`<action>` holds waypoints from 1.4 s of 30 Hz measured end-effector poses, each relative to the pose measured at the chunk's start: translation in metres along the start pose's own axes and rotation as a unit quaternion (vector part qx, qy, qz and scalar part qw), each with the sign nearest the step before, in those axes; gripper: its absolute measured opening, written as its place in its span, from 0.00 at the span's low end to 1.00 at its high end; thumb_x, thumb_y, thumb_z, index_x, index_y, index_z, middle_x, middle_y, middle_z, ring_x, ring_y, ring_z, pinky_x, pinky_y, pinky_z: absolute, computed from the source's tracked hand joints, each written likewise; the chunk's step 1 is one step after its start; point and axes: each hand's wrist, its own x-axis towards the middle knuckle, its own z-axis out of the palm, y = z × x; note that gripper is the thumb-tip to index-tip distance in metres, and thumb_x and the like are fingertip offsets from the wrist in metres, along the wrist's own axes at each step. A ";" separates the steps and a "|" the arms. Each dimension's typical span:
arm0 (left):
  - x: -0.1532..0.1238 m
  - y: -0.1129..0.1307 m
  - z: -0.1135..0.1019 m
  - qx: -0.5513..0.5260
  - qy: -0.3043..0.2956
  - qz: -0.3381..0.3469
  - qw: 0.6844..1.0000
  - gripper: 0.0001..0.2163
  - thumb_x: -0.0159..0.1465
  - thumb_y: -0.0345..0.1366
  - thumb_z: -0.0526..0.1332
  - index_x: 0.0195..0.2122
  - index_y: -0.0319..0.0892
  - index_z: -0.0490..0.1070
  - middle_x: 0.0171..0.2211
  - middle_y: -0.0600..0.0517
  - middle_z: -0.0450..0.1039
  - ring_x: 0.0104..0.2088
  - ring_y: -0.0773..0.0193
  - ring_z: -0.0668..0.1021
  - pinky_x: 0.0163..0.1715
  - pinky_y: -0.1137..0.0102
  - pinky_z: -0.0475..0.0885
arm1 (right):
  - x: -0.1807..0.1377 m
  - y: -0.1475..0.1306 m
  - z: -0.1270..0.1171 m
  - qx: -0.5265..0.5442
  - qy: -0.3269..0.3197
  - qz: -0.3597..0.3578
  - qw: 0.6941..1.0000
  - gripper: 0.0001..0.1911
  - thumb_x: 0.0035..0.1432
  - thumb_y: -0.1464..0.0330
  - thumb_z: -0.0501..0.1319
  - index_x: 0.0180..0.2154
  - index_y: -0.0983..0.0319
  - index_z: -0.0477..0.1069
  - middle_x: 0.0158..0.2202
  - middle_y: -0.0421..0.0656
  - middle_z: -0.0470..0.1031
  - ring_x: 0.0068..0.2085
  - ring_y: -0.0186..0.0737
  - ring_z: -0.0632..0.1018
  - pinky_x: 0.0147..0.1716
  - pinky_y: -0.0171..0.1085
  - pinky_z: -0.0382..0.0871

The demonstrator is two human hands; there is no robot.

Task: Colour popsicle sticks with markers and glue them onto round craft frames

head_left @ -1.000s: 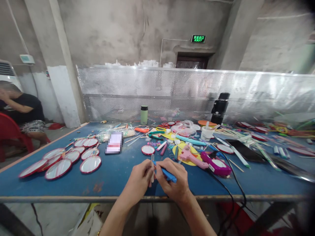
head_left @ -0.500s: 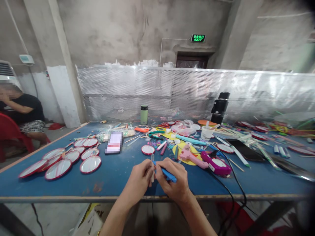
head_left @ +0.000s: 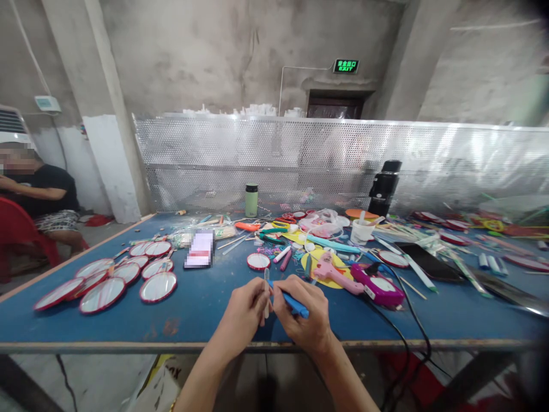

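Observation:
My left hand (head_left: 245, 305) pinches a pale, flat craft stick (head_left: 266, 274), held upright above the front of the table, its rounded top poking out over the fingers. In my right hand (head_left: 305, 309) is a blue marker pen (head_left: 295, 306), gripped like a writing tool with its tip at or very near the stick's edge; whether they touch I cannot tell. Just beyond the hands lies a small round red-rimmed disc (head_left: 258, 261). To the right of it rest a pink glue gun (head_left: 332, 270) and a purple device (head_left: 378, 287) with a white face.
Several red-rimmed round discs (head_left: 158, 287) lie at the left beside a phone (head_left: 199, 250). A green bottle (head_left: 251, 201), a white cup (head_left: 361, 232) and a black flask (head_left: 384, 189) stand farther back. Black cables (head_left: 397, 328) cross the front edge. A person (head_left: 43, 191) sits at far left.
Both hands stay almost in place, with the pen still by the stick. The seated person at left has lowered an arm from the head.

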 end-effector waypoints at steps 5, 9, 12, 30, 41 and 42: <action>-0.002 0.000 0.001 -0.002 -0.001 -0.003 1.000 0.11 0.68 0.35 0.53 0.27 0.44 0.61 0.18 0.60 0.63 0.20 0.69 0.67 0.24 0.75 0.61 | 0.000 0.001 0.001 -0.002 -0.003 0.002 1.000 0.07 0.59 0.78 0.60 0.36 0.61 0.69 0.27 0.41 0.73 0.27 0.35 0.72 0.29 0.35 0.66; -0.001 0.000 0.001 -0.011 -0.004 -0.005 1.000 0.11 0.68 0.35 0.53 0.27 0.44 0.61 0.18 0.60 0.63 0.20 0.69 0.67 0.24 0.75 0.61 | 0.001 0.001 0.001 -0.008 0.000 -0.001 1.000 0.06 0.59 0.78 0.60 0.36 0.61 0.69 0.27 0.41 0.72 0.27 0.35 0.72 0.29 0.35 0.66; 0.000 0.000 0.001 -0.007 -0.003 -0.001 1.000 0.11 0.68 0.36 0.53 0.27 0.44 0.61 0.18 0.60 0.63 0.20 0.69 0.67 0.24 0.75 0.61 | 0.001 0.001 0.000 -0.008 -0.003 -0.006 1.000 0.06 0.59 0.78 0.60 0.36 0.61 0.69 0.27 0.41 0.72 0.27 0.35 0.71 0.28 0.35 0.66; 0.000 0.000 0.001 -0.020 -0.002 -0.003 1.000 0.10 0.68 0.36 0.53 0.28 0.42 0.63 0.19 0.60 0.63 0.20 0.70 0.68 0.25 0.75 0.61 | 0.000 0.002 -0.001 -0.011 0.006 0.007 1.000 0.07 0.59 0.78 0.59 0.35 0.61 0.68 0.26 0.40 0.71 0.26 0.34 0.70 0.27 0.34 0.64; 0.001 0.001 0.001 -0.025 -0.002 -0.011 1.000 0.11 0.68 0.38 0.54 0.28 0.42 0.63 0.19 0.60 0.63 0.19 0.70 0.67 0.24 0.75 0.62 | 0.002 -0.001 -0.001 -0.027 0.020 -0.002 0.999 0.06 0.60 0.77 0.58 0.35 0.61 0.69 0.26 0.40 0.72 0.26 0.34 0.71 0.27 0.35 0.66; 0.001 0.001 0.001 -0.024 -0.002 -0.010 1.000 0.11 0.68 0.39 0.54 0.28 0.42 0.63 0.19 0.60 0.63 0.19 0.70 0.67 0.24 0.75 0.62 | 0.002 -0.001 -0.001 -0.025 0.016 -0.002 1.000 0.06 0.60 0.77 0.58 0.35 0.61 0.69 0.26 0.40 0.72 0.26 0.34 0.71 0.27 0.34 0.66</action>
